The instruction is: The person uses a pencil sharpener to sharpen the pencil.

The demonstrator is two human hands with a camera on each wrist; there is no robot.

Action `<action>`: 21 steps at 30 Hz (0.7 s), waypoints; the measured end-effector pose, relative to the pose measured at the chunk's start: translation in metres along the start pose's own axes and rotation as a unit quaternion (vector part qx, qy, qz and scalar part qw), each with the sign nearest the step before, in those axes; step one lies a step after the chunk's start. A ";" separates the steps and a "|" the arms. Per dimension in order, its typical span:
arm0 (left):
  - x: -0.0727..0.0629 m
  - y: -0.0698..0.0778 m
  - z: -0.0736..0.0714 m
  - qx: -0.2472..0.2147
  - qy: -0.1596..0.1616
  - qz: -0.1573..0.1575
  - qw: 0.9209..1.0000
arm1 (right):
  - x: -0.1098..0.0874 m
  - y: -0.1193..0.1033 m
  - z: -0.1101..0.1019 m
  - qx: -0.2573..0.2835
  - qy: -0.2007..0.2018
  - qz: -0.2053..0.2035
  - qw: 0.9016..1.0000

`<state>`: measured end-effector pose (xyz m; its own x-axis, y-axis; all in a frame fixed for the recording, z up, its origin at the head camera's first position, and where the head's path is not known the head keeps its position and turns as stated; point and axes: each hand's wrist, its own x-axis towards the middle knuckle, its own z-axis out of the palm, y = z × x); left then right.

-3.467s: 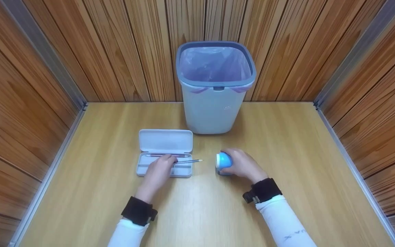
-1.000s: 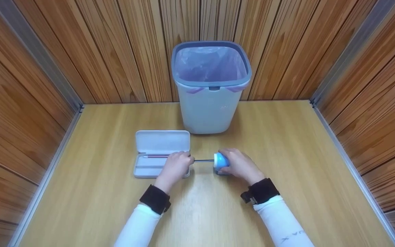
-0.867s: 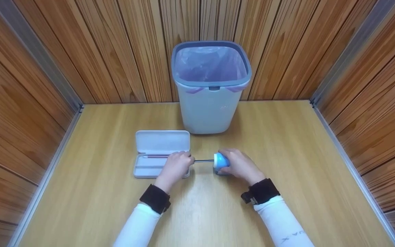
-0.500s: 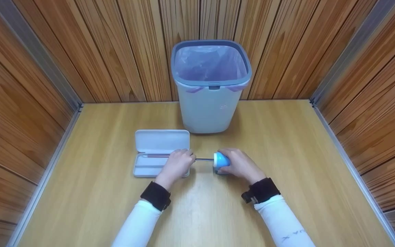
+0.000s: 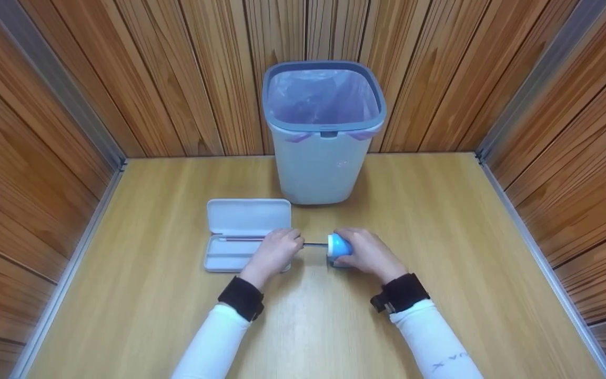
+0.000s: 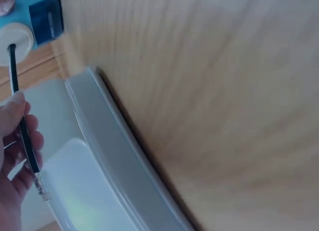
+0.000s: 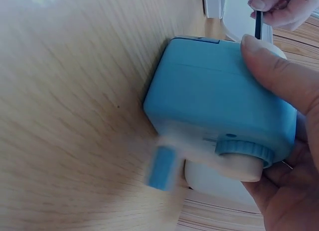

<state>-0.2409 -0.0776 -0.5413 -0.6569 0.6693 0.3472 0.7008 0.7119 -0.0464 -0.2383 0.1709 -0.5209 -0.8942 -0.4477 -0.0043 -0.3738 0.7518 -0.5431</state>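
Observation:
A dark pencil runs level into the white front of a blue crank pencil sharpener. My left hand pinches the pencil near its rear; the eraser end sticks out behind the fingers in the left wrist view. My right hand grips the sharpener's body, thumb over the top, while it stands on the table. In the right wrist view the crank's blue knob looks blurred. The pencil's tip is hidden inside the sharpener. Under and beside the left hand lies an open pale pencil case.
Another, reddish pencil lies in the case's rear compartment. Behind the case and sharpener stands a lined trash bin against the back wall. Wooden panels enclose the table at the back and sides.
Since the earliest frame, my left hand has moved right from over the case, and the pencil's tip has entered the sharpener. Over the last second that hand has edged closer to the sharpener.

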 end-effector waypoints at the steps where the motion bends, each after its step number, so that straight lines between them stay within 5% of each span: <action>1: 0.001 0.001 0.000 -0.003 -0.003 -0.001 1.000 | 0.000 0.000 0.000 -0.001 -0.001 -0.001 1.000; 11: 0.006 0.003 0.002 -0.008 -0.008 -0.004 1.000 | -0.001 -0.001 -0.002 -0.007 -0.003 0.011 1.000; 21: 0.006 0.007 0.000 0.004 -0.011 -0.003 1.000 | -0.002 0.002 0.002 -0.003 0.021 -0.025 0.999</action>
<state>-0.2398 -0.0683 -0.5400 -0.6669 0.6699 0.3262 0.6952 0.7170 -0.0513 -0.2370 0.1720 -0.5235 -0.8836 -0.4646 0.0584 -0.4202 0.7317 -0.5367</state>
